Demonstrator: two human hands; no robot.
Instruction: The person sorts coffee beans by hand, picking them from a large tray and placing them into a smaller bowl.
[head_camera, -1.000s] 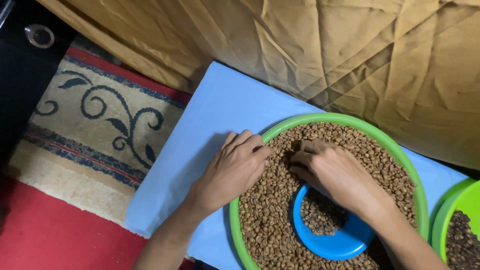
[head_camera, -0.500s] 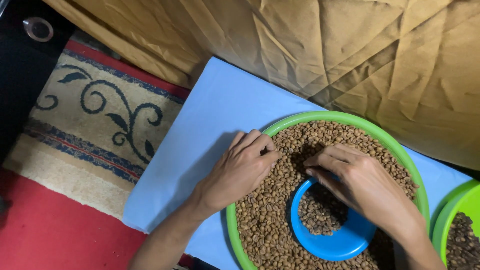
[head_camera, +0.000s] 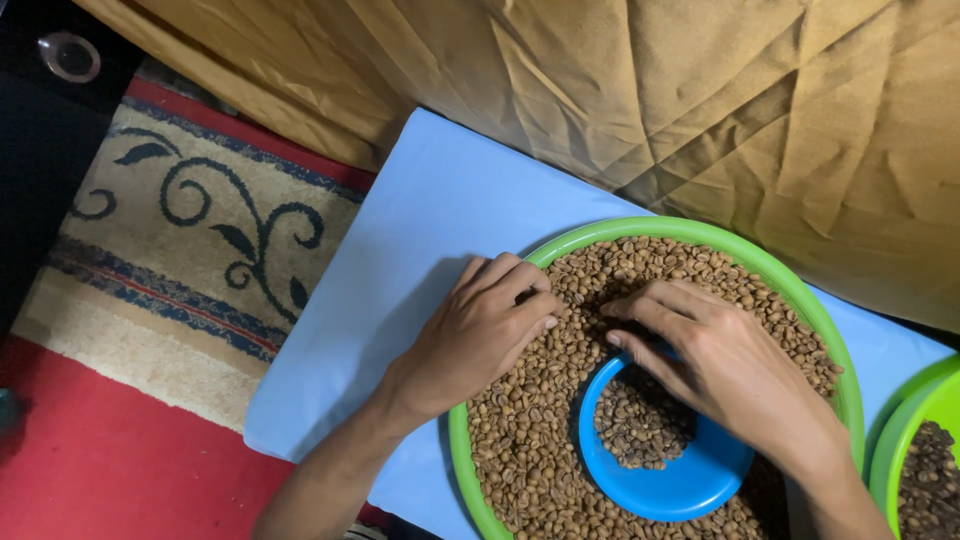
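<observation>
Brown beans (head_camera: 545, 420) sit under both hands, w/ fingers working the top layer. Left hand (head_camera: 478, 335) lies palm-down across the near-left rim of the big green basin (head_camera: 700, 232), fingers bent and close together, tips resting on the beans; can't tell if any bean is pinched. Right hand (head_camera: 722, 362) reaches in from the right, fingers spread a bit and curled down onto the beans just beyond the blue bowl (head_camera: 690, 487); thumb side is hidden, so whether it holds a bean is unclear.

Blue bowl sits inside the basin, toward the near side, bedded in the beans, and holds a small heap of beans, well below its rim. Basin itself is close to full. Judging by that, only a small share has gone into the blue bowl, w/ most of the lot left in the basin.

Basin rests on a light blue sheet (head_camera: 430, 215). At far right edge a second green tub (head_camera: 905, 420) shows darker beans. Tan creased cloth (head_camera: 700, 100) hangs behind; patterned rug (head_camera: 190, 230) and red mat (head_camera: 100, 470) lie to the left.
</observation>
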